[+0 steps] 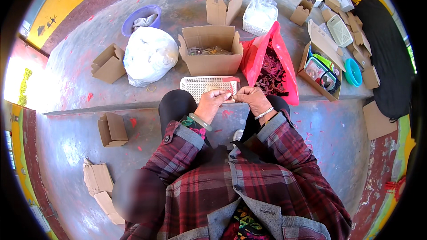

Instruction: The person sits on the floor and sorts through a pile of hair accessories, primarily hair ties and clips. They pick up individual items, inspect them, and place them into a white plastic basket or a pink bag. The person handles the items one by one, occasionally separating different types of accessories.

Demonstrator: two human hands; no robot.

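I sit on a grey concrete step (80, 66) smeared with red paint, yellow walls around its edges. Spread before me are a white sack (149, 55), an open cardboard box (211, 58), a red plastic bag (267, 62) of dark red bands and a white mesh tray (200, 84). My left hand (211, 104) and right hand (253, 98) meet over the tray's near rim, fingertips pinched together on a small pale piece (231, 96) between them, too small to identify.
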